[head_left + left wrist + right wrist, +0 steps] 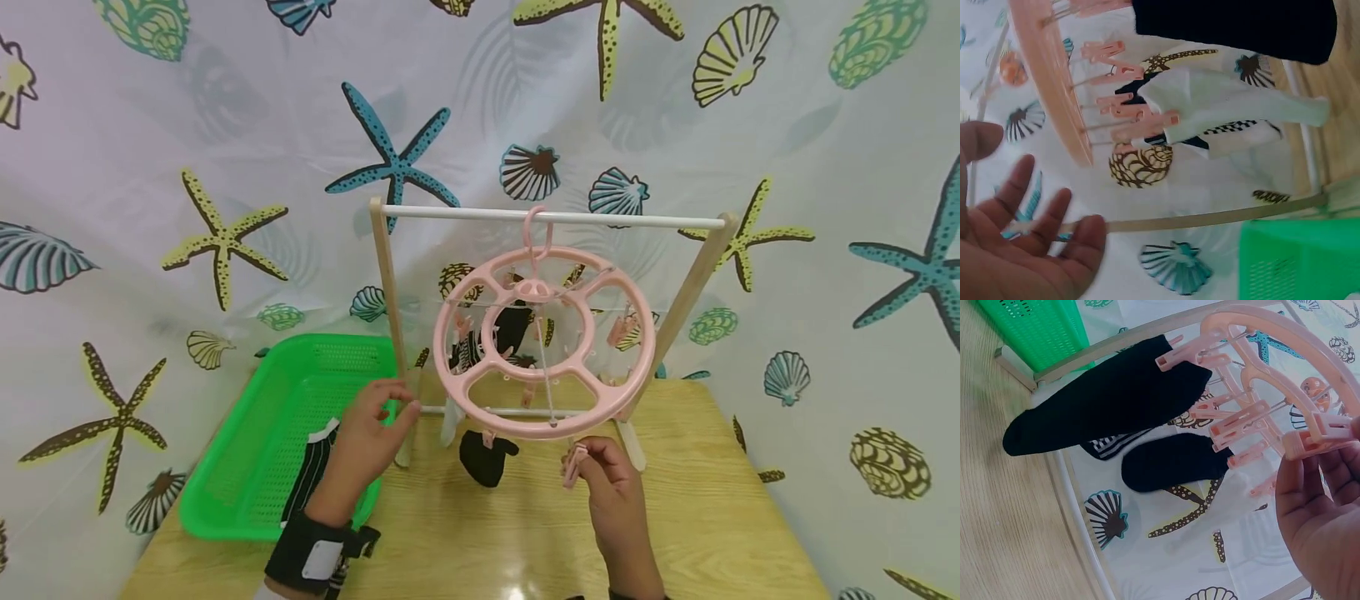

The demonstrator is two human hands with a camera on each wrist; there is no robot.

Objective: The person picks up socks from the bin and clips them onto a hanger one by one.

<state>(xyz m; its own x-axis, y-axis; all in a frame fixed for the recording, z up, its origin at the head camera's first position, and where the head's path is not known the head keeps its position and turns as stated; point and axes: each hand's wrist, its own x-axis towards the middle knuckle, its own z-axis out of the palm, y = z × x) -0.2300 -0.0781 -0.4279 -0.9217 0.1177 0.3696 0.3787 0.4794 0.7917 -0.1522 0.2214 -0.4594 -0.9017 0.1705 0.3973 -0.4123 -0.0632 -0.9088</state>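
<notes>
Lower centre of frame, we keep right hand (611, 475) pinching the pink clip (574, 464) steady; left hand (371, 433) relaxed, holding nothing, should fetch the striped sock (311, 471).

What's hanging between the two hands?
In the head view, a black sock hangs clipped to the pink round drying hanger, between the open left hand and the right hand, which pinches a pink clip.
</notes>
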